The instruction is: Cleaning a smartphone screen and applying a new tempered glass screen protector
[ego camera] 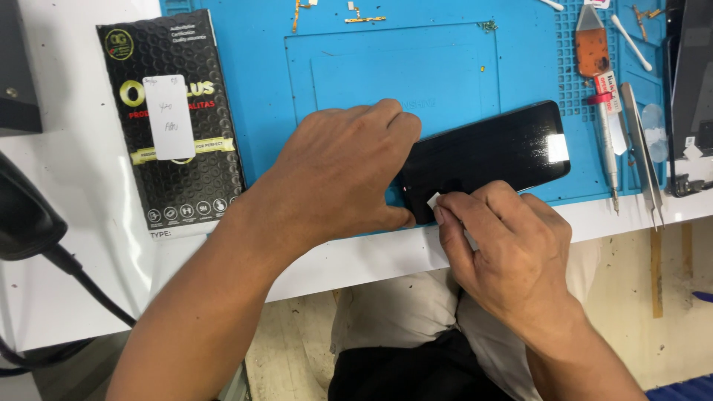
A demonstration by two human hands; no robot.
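Note:
A black smartphone (494,152) lies screen-up on the blue work mat (401,67) near the table's front edge. My left hand (338,174) presses down on the phone's left end, fingers curled over it. My right hand (509,245) pinches a small white tab (433,200) at the phone's lower left corner, between thumb and forefinger. A bright reflection shows on the glass at the phone's right end.
A black retail box with a white sticker (172,122) lies left of the mat. Tweezers (643,152), a screwdriver (607,134), a scraper (592,44), cotton swabs and small flex parts (356,15) sit at the mat's right and top. A black cable (82,278) runs at left.

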